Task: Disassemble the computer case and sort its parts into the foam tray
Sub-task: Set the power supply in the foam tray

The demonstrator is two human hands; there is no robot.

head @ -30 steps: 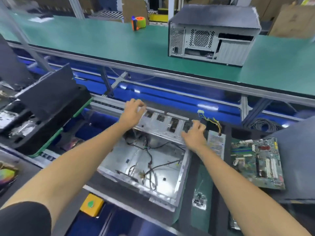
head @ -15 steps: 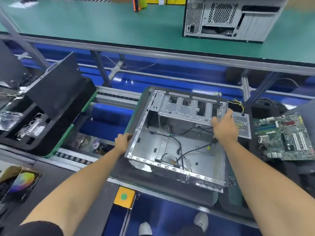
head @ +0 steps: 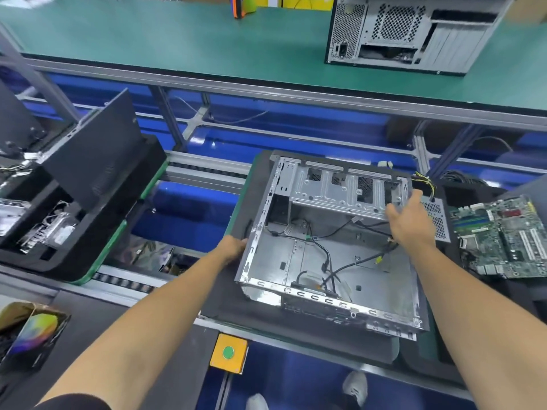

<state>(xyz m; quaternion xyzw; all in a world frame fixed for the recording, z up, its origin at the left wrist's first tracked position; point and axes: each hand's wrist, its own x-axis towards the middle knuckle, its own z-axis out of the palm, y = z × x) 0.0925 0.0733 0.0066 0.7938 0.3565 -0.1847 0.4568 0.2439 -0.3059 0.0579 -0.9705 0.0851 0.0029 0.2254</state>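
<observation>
**Case held at both sides, right fingers loosened**

Shifted since half a second ago: right hand [head: 410, 224], then clamped on the drive-bay bracket [head: 340, 190], now with fingers spread and only lightly touching its right end. Left hand [head: 233, 248] unchanged, curled around the lower left wall of the computer case [head: 296, 261]. Case open side up, loose black cables [head: 328, 258] across its floor, resting on dark foam [head: 231, 303] at the near conveyor. Yellow button box [head: 228, 353] nearest, below the case. Just right, power supply [head: 435, 214] and motherboard [head: 506, 238]. Left, foam tray [head: 88, 232] with bagged parts. Farthest, second case [head: 411, 34] on the green bench [head: 177, 45].
</observation>
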